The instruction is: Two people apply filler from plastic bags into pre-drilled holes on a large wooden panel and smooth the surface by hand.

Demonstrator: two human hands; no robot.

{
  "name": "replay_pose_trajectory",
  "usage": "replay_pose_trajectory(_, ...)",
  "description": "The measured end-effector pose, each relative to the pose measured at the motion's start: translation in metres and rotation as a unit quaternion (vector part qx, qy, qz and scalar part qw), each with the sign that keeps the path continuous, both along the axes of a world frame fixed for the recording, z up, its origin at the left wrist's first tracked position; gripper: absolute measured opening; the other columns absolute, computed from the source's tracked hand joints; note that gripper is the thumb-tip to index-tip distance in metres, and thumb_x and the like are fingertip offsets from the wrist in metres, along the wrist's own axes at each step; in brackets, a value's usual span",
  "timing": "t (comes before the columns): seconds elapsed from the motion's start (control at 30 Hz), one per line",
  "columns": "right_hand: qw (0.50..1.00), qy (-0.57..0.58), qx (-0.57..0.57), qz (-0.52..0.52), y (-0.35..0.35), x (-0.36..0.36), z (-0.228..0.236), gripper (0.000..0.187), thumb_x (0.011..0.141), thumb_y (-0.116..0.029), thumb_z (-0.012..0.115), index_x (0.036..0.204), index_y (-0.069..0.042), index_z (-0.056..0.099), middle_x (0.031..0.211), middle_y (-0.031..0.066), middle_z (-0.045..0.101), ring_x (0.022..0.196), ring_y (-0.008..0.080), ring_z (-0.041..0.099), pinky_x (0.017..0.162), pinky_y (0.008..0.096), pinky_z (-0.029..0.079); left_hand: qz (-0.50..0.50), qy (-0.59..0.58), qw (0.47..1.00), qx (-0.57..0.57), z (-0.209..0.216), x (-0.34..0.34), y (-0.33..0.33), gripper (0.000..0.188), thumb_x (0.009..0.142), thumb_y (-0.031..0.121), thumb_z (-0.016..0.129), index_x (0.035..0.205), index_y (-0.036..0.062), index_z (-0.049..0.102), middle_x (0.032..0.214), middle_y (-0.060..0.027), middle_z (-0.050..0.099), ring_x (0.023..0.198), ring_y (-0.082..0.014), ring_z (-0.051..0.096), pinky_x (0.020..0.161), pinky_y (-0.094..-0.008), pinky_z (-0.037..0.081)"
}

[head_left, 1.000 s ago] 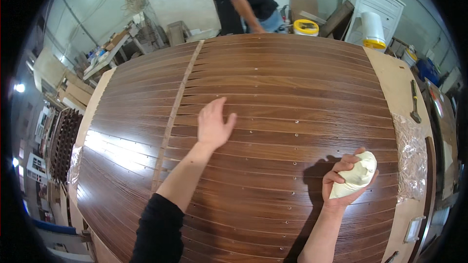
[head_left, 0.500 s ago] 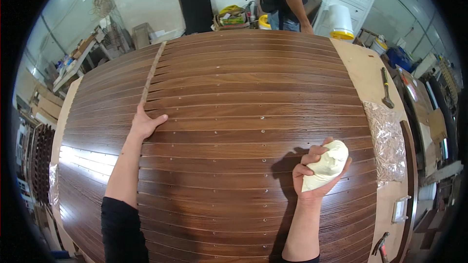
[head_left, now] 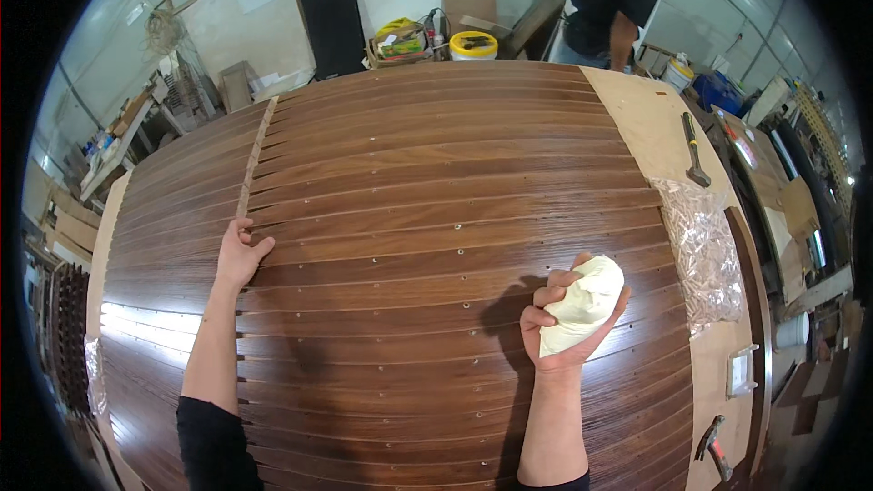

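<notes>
My left hand is at the near end of a thin wooden strip, its fingers bent around that end and the thumb out to the side. The strip runs along a seam between two sections of dark brown grooved wood panel. Over the panel's right part, my right hand grips a plump cream-coloured bag, wrapped by fingers and palm. Its narrower end points toward me, and its contents are hidden. Rows of small holes dot the panel.
On the pale board at right lie a hammer, a clear bag of small wooden pegs, a small clear-and-white box and a second hammer. A person in black stands beyond the far edge, near a yellow-rimmed bucket.
The view has shifted, so the panel sits further left. My left fingers have bent in at the strip's end. My right hand keeps the bag. The person beyond appears further right.
</notes>
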State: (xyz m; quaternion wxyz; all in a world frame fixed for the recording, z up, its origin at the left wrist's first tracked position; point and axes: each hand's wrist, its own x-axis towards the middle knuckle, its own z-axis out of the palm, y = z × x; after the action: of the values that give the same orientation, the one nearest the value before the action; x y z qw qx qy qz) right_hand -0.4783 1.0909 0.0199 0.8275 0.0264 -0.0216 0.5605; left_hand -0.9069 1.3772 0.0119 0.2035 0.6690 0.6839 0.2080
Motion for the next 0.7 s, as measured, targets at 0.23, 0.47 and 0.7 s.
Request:
replay_pose_trajectory(0.23, 0.999, -0.034, 0.027, 0.001, -0.001, 0.006, -0.008, 0.069, 0.094, -0.074, 0.054, 0.138, -0.022, 0.06, 0.113, 0.0055, 0.068, 0.097, 0.0266, 0.071, 0.065, 0.0357, 0.053, -0.07, -0.02, 0.996, 0.048, -0.015, 0.023, -0.001, 0.067, 0.089, 0.029, 0.079, 0.144, 0.0015, 0.052, 0.128, -0.0217, 0.063, 0.123, -0.0368, 0.06, 0.106, -0.0456, 0.047)
replay_pose_trajectory(0.47, 0.995, 0.062, 0.072, -0.002, 0.004, 0.011, 0.001, 0.075, 0.092, -0.077, 0.052, 0.139, -0.019, 0.059, 0.106, 0.012, 0.072, 0.095, 0.036, 0.071, 0.061, 0.0412, 0.053, -0.171, 0.211, 0.938, 0.213, 0.03, 0.089, -0.034, 0.055, 0.086, 0.021, 0.078, 0.135, 0.0069, 0.058, 0.134, -0.0196, 0.059, 0.128, -0.0405, 0.054, 0.108, -0.0486, 0.046)
replay_pose_trajectory(0.7, 0.995, 0.069, 0.044, -0.051, -0.01, 0.028, 0.006, 0.074, 0.093, -0.077, 0.05, 0.137, -0.018, 0.059, 0.107, 0.0132, 0.073, 0.088, 0.0377, 0.073, 0.066, 0.0465, 0.057, -0.366, -0.038, 0.928, 0.055, 0.068, 0.263, -0.156, 0.045, 0.093, 0.016, 0.072, 0.135, 0.006, 0.06, 0.136, -0.0173, 0.059, 0.132, -0.0331, 0.055, 0.112, -0.0421, 0.043)
